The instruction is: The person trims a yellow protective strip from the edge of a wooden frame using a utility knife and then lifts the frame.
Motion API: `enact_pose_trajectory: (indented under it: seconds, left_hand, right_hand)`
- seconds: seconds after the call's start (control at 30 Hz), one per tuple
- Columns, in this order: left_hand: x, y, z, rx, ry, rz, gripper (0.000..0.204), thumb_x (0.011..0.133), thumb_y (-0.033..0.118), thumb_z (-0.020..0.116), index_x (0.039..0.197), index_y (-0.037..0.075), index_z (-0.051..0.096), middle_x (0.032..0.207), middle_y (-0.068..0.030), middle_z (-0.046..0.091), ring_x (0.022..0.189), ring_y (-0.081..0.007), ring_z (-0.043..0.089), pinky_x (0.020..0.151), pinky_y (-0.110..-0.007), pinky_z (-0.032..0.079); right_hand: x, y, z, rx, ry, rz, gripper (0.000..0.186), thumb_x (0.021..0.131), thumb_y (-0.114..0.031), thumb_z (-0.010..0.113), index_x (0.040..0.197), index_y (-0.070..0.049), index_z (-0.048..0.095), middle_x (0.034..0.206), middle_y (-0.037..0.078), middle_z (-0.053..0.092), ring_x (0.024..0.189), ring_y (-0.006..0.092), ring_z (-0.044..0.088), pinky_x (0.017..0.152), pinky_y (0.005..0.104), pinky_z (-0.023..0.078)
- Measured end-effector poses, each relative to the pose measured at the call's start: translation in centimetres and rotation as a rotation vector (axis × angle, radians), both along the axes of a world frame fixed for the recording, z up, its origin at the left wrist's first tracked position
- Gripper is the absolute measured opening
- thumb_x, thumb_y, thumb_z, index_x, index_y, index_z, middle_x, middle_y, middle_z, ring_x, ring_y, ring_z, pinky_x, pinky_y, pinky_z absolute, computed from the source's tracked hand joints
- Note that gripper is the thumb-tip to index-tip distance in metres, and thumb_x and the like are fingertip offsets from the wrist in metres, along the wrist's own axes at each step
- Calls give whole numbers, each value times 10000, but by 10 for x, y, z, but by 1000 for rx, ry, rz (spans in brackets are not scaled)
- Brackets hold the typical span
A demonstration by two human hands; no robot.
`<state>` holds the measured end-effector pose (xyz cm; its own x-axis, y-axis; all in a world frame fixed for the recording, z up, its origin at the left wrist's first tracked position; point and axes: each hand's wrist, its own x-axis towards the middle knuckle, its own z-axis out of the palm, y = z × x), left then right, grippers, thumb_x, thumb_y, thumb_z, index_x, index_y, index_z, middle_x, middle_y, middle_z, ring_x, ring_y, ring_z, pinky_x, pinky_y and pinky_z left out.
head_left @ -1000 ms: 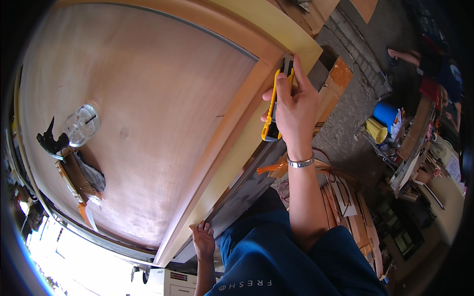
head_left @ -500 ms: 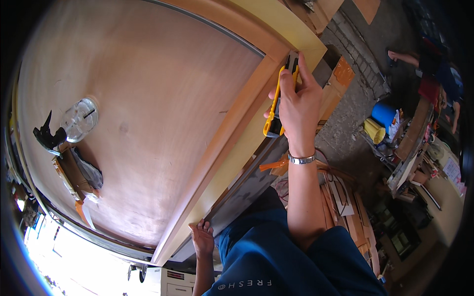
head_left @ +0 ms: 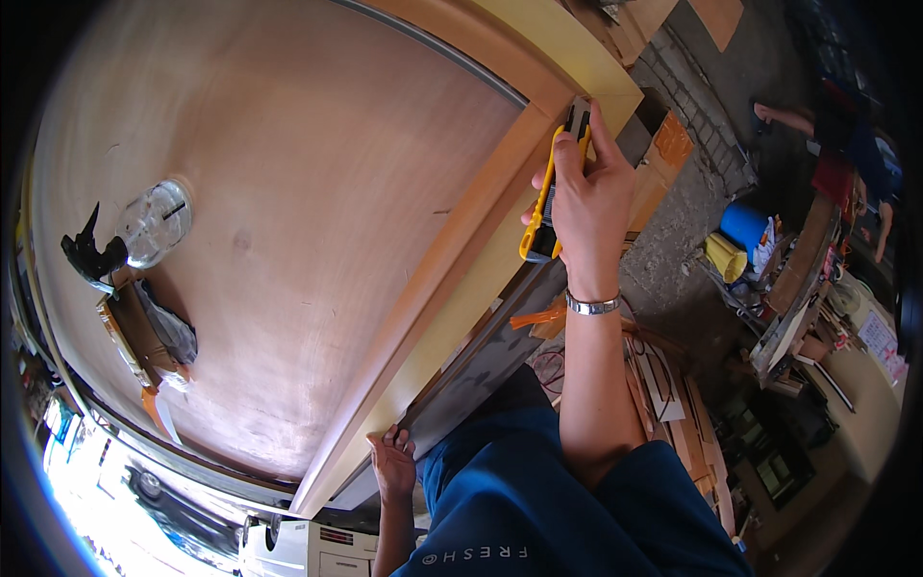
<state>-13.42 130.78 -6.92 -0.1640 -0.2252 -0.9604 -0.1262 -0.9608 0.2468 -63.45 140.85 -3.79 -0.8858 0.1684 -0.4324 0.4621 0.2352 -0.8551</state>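
While a dark blue shirt (head_left: 567,510) is filling the lower edge of the view, the left hand (head_left: 393,466) is resting against the pale border (head_left: 442,332) of a wooden frame (head_left: 495,192), its fingers loosely bent and a little apart. A metal wristband (head_left: 592,306) is circling the right wrist, and beyond it the right hand (head_left: 598,202) is closing narrowly around a yellow and black cutter (head_left: 550,197), the thumb pressing on it and the index finger stretching along it toward the frame's corner. The cutter is lying lengthwise along the border, its front end pointing away from the body and sitting just beside that corner; whether a blade is showing there, I cannot tell. Inside the frame, a broad wooden panel (head_left: 317,288) is spreading to the left, where a clear spray bottle (head_left: 159,221) with a black trigger head is sitting near a small cardboard box (head_left: 130,332). Farther off to the right, a blue container (head_left: 745,227) and a yellow container (head_left: 726,257) are standing close together, and another person (head_left: 870,178) is appearing in the shade beyond them
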Motion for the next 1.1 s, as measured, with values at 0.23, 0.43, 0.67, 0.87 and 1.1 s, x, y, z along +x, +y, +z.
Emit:
enact_pose_trajectory:
  seconds: [0.23, 0.43, 0.67, 0.87, 1.1]
  left_hand:
    - [2, -1, -1, 3, -1, -19, 410, 1027, 485, 454, 1269, 166, 543, 1120, -32, 673, 978, -193, 658, 786, -362, 547]
    - [3, -1, 0, 0, -1, -16, 411, 1028, 484, 452, 1271, 165, 542, 1122, -35, 675, 981, -195, 658, 789, -366, 549]
    - [7, 0, -4, 4, 9, 2, 402, 1037, 466, 440, 1269, 154, 540, 1126, -44, 676, 972, -203, 670, 766, -367, 564]
    - [3, -1, -3, -8, 21, -6, 396, 1039, 459, 440, 1259, 148, 549, 1106, -44, 683, 959, -200, 674, 763, -362, 568]
    - [9, -3, -3, 5, 64, -2, 388, 1046, 439, 438, 1260, 137, 552, 1117, -53, 685, 980, -204, 676, 776, -364, 576]
  right_hand:
    - [2, -2, 1, -23, -20, -19, 596, 976, -170, 576, 1504, -5, 354, 622, 53, 586, 464, 102, 544, 378, 306, 518]
    - [9, -5, 1, 0, -7, 1, 597, 973, -166, 575, 1505, -10, 355, 633, 46, 588, 496, 100, 567, 395, 306, 540]
    - [13, -7, 1, -7, -7, -12, 588, 973, -159, 572, 1503, -14, 363, 638, 43, 588, 506, 98, 574, 402, 308, 546]
    - [19, -10, 3, 11, -14, 0, 576, 975, -147, 562, 1504, -26, 370, 631, 43, 593, 505, 102, 580, 397, 306, 537]
    - [29, -10, -1, 21, -6, 20, 551, 981, -146, 560, 1492, -27, 393, 647, 48, 609, 522, 111, 600, 393, 304, 532]
